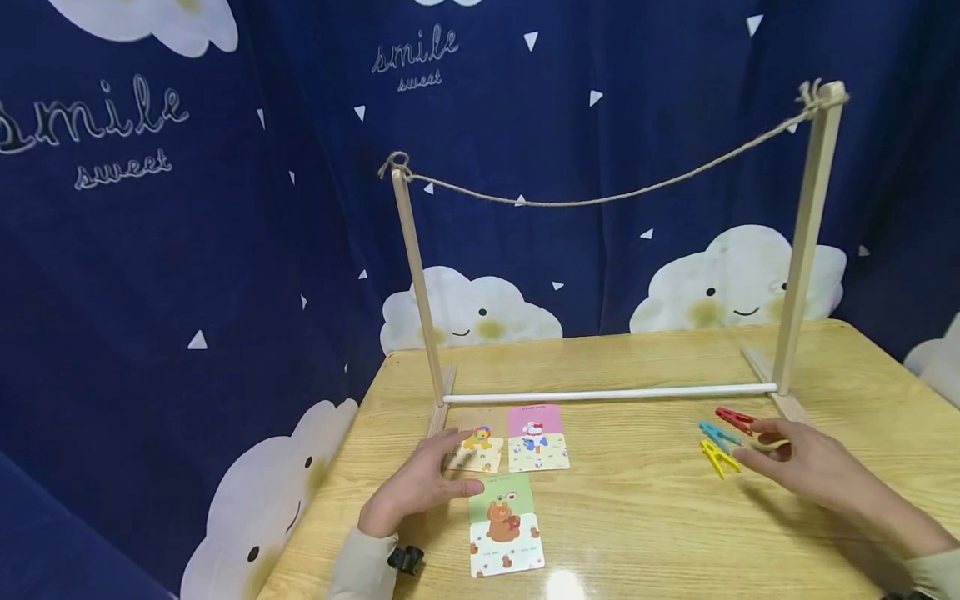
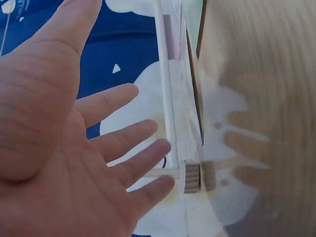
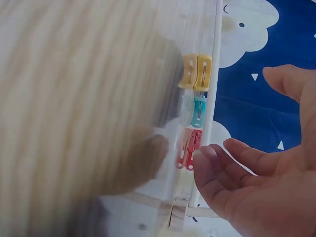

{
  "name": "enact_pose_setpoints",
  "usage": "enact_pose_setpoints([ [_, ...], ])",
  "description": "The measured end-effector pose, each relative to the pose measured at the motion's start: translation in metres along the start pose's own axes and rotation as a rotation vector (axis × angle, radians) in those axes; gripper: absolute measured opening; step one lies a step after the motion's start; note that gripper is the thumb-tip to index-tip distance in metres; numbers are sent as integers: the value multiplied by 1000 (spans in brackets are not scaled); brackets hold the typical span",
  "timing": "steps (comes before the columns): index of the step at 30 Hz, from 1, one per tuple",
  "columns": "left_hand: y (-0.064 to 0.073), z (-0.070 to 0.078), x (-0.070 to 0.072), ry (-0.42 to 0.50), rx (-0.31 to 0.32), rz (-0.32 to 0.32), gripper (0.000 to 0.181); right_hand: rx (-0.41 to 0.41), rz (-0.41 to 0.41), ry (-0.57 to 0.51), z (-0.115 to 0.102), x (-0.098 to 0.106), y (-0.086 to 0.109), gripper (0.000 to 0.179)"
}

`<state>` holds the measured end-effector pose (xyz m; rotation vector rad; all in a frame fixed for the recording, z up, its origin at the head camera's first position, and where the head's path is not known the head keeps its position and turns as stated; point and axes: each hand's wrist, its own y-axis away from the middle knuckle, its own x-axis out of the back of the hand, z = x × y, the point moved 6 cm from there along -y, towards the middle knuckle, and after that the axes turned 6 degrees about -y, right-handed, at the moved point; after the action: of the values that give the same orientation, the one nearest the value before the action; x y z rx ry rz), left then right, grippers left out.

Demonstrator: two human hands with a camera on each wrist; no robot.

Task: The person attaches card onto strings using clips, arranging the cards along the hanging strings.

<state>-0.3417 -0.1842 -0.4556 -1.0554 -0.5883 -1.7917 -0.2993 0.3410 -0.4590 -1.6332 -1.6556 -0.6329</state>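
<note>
My left hand [image 1: 420,483] hovers over the left of the table, fingers spread and holding nothing. Partly behind it lies a lion card [image 1: 480,461]. A pink rabbit card [image 1: 538,454] is to the right of that, and a green bear card [image 1: 504,546] lies nearer me, by the thumb. On the right, my empty right hand [image 1: 813,467] has thumb and fingers apart, close beside three clothespins: red [image 1: 733,419], blue [image 1: 716,435] and yellow [image 1: 720,460]. The right wrist view also shows the red clothespin [image 3: 193,148] near the fingertips; contact cannot be told.
Behind the cards stands a wooden frame with a left post [image 1: 418,283], a taller-looking right post [image 1: 808,242] and a white bar [image 1: 611,393] low between them. A sagging twine [image 1: 562,203] joins the post tops. A dark blue curtain [image 1: 480,242] hangs behind the table.
</note>
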Motion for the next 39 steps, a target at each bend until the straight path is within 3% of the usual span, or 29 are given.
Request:
enact_pose_setpoints([
  [7,-1,3,-9,14,-24,-23,95,11,-22,-43,-1,-8,2,62],
  [14,0,6,-16,16,-22,-32,85,29,-18,-62,-2,-18,3,56],
  [21,1,9,-17,12,-27,-47,78,5,-24,-40,-3,-21,1,61],
  [39,5,13,-28,-12,-12,-123,74,1,-42,-3,-1,-30,-4,49],
])
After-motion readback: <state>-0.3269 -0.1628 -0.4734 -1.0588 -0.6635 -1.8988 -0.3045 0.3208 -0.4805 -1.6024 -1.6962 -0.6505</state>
